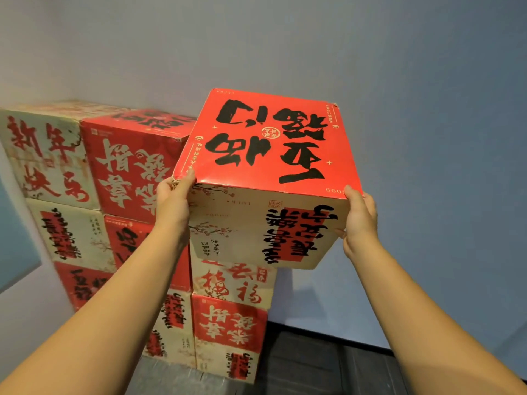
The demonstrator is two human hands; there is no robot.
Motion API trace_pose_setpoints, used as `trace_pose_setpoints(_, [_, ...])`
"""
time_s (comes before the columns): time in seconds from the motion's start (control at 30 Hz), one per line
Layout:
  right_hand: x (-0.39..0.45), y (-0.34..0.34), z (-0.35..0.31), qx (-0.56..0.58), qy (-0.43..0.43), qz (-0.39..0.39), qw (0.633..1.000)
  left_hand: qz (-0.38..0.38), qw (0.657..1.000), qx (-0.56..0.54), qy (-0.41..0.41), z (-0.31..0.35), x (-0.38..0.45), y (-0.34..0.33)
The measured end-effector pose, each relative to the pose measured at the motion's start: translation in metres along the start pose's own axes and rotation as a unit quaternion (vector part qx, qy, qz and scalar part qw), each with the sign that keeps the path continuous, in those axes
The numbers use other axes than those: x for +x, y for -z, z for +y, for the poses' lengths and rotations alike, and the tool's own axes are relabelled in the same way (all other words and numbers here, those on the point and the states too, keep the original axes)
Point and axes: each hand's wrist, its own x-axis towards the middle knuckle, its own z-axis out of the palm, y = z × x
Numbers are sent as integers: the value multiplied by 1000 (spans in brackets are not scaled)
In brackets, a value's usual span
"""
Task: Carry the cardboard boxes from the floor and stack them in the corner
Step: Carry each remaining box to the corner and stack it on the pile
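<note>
I hold a cardboard box (265,178) with a red top and black brush lettering up at chest height. My left hand (174,203) grips its left side, thumb on the top edge. My right hand (360,220) grips its right side the same way. The box hangs just above the right-hand column of a stack of red and cream boxes (119,172) built in the corner. That column (231,317) is lower than the ones to its left.
A grey-blue wall (399,81) runs behind and to the right of the stack. Dark floor (308,363) shows at the bottom right, beside the stack's base. A pale panel (14,246) leans at the far left.
</note>
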Motion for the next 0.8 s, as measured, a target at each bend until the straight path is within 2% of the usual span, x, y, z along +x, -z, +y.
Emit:
trace_pose_setpoints(0.23, [55,-65,14,15,9,60,998,-77,997,22,-1,-14,104,-9])
trace_pose_setpoints(0.43, [78,-99,16,17,13,82,996,-112,993,37,5,-19,156,-19])
trace_pose_setpoints(0.63, [98,-120,27,4,-9,88,996,-99,993,68,9,-33,190,-19])
trace_pose_setpoints(0.8, [105,-131,33,-1,-11,61,998,-90,993,78,8,-44,205,-18])
